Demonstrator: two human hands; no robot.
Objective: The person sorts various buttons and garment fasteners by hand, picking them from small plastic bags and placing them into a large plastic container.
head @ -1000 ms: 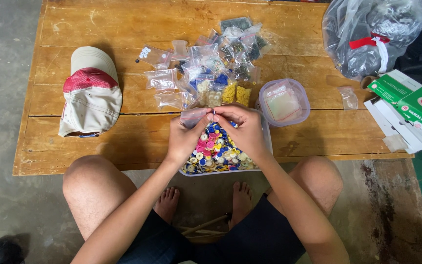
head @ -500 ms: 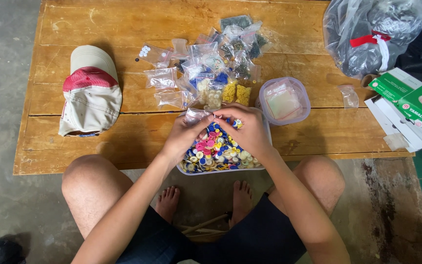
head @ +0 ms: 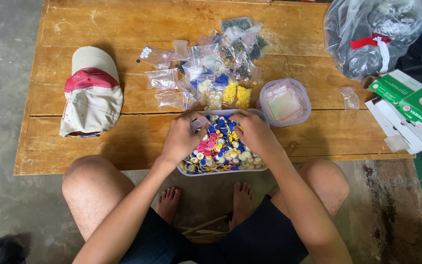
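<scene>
The person sits at the near edge of a low wooden desk (head: 123,142) with both hands down in a clear plastic tray (head: 223,170) that is heaped with small buttons (head: 221,146) in blue, yellow, white and pink. The tray stands at the front edge of the desk, between the person's knees. The left hand (head: 184,137) lies over the left part of the tray, its fingers curled downward among the buttons near the far rim; whether it pinches anything there cannot be told. The right hand (head: 252,133) rests over the right part of the tray, fingers bent and pressed into the pile, and what it grips, if anything, is hidden under the knuckles. Just beyond the tray lies a loose cluster of small clear bags (head: 211,63) holding sorted buttons, among them two yellow lots and one blue. To the right of the tray, just beside it, stands a round clear container (head: 285,102) with a pale lid. A beige and red cap (head: 92,93) lies well to the left on the desk. A large clear plastic sack (head: 372,34) sits at the far right corner, with green and white boxes (head: 409,105) beside it.
</scene>
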